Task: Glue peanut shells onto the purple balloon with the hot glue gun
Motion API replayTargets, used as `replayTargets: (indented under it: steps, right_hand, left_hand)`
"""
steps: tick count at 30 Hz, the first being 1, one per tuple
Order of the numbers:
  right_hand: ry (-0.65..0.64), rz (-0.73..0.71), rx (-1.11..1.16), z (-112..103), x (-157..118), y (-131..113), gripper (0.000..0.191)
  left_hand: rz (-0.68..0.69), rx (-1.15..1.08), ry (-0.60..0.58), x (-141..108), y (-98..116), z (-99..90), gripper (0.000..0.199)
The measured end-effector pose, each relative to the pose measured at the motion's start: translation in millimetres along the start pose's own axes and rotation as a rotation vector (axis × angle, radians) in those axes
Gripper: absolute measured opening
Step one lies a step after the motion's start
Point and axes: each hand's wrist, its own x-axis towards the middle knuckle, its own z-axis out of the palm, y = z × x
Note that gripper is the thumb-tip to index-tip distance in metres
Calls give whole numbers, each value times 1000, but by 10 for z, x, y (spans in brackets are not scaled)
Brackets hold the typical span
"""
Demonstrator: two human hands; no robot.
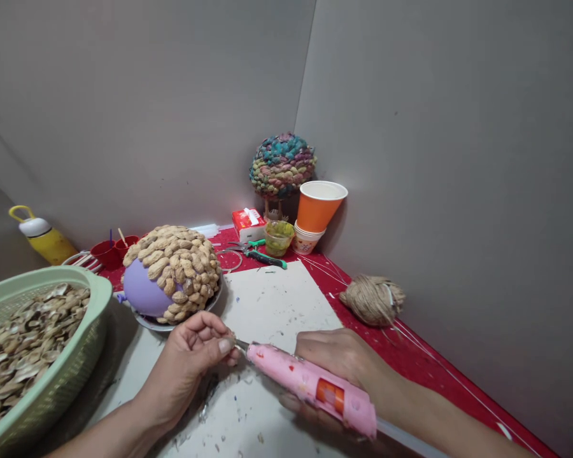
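My right hand (337, 356) is wrapped round a pink hot glue gun (305, 381), its metal nozzle aimed left and a clear glue stick (405, 439) coming out of its back. At the nozzle, my left hand (195, 350) pinches a small tan piece that looks like a peanut shell, mostly hidden by the fingers. Just beyond the left hand, a purple balloon (143, 289) rests in a metal bowl (157, 326). Peanut shells (181, 261) cover much of the balloon's top and right side; its left part is bare.
A green basket (83, 318) of loose shell halves stands at left. Behind are red cups (106, 253), a yellow bottle (52, 245), a tissue pack (249, 224), green-handled pliers (265, 257), a plastic tub (279, 238), paper cups (319, 207) and a coloured shell-covered ball (282, 166). Twine (372, 299) lies right.
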Motion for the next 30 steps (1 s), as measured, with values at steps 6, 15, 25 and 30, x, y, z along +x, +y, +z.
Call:
replayTargets:
  steps: [6,15,25,30]
  right_hand:
    - [37,-65,-112,-51,35,-68,41]
    - [20,-64,-67,-5,9,3,47]
    - [18,-9,-2,3,15,0,42]
    - [11,16,-53,29,-3,4,47]
  left_hand:
    - [-4,8,23,-4,5,2,24]
    - [9,20,46,10,3,4,25]
    - [18,20,55,11,5,-2,24]
    - [32,18,64,13,7,10,24]
